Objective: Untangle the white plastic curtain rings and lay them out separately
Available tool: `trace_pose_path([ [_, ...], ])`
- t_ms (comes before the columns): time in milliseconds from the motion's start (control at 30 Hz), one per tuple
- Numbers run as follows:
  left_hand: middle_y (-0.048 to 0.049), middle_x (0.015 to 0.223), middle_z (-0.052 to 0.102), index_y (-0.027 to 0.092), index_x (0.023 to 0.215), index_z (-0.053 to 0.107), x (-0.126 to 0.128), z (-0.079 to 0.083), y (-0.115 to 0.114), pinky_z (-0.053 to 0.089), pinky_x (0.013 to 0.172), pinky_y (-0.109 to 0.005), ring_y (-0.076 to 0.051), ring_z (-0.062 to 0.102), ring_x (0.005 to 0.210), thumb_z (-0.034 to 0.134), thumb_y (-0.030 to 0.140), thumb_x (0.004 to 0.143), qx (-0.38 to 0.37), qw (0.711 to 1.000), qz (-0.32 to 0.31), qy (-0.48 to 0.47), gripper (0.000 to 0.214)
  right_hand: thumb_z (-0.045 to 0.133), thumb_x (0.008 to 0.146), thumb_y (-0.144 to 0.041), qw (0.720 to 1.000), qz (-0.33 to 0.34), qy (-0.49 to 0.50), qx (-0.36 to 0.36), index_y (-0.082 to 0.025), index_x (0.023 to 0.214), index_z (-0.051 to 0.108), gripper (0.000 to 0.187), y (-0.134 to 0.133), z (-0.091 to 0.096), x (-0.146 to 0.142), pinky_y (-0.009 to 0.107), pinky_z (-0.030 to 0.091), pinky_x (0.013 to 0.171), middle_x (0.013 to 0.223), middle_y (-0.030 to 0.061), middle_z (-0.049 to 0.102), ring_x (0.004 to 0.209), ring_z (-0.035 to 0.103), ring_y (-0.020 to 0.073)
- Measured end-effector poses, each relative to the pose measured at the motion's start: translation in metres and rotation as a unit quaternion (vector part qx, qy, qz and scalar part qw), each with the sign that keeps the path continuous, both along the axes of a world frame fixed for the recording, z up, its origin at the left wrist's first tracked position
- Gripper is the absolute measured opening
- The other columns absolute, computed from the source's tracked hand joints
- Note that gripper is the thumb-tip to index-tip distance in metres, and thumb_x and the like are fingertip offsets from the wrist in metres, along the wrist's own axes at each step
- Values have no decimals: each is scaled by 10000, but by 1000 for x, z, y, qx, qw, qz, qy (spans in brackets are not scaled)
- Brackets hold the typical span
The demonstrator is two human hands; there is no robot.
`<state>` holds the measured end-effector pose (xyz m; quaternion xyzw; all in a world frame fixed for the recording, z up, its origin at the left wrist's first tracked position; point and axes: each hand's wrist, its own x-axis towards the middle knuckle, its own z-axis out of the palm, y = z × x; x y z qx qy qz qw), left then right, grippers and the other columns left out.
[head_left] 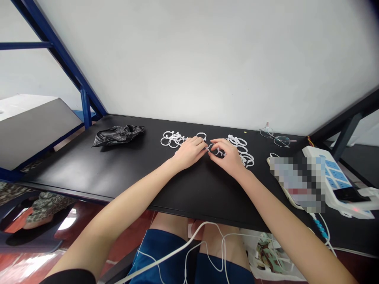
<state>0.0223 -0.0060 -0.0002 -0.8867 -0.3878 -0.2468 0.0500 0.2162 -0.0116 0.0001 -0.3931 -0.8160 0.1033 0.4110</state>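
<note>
A thin white open ring [213,154] is pinched between my two hands over the black table. My left hand [191,153] is closed at the ring's left side, palm down. On its other side my right hand [229,158] curves thumb and index finger round it. Part of the ring is hidden by the fingers. Beyond my left hand lies a heap of similar white rings [172,138] with small knobbed ends. Another heap of white rings [247,159] spreads beside my right hand. One single white ring [201,134] rests behind, between the two heaps.
A crumpled black plastic bag [118,135] lies at the left. Eyeglasses [281,141], a blurred-out phone [291,189] and a white power strip [337,177] with cables are at the right. White cords [189,240] hang across my lap. Blue frame bars [68,67] edge the table.
</note>
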Motion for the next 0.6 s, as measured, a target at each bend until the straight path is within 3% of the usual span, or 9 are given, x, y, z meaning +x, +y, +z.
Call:
trace_pose_path([
  [233, -84, 982, 613, 172, 999, 577, 1, 2, -1, 425, 796, -343, -209, 551, 935, 379, 294, 1007, -15, 1000, -2, 5, 232, 648, 784, -218, 1000, -1, -11, -22, -249, 1041, 614, 261, 2, -1, 0, 429, 527, 836, 1091, 75, 660, 1025, 620, 269],
  [600, -84, 984, 638, 173, 1005, 600, 0, 1, -1, 415, 790, -337, -199, 557, 927, 339, 319, 1023, 6, 1000, -17, -14, 300, 634, 801, -211, 1000, -3, -17, -13, -243, 1068, 619, 269, 3, -2, 1, 407, 531, 814, 1052, 67, 661, 965, 628, 252],
])
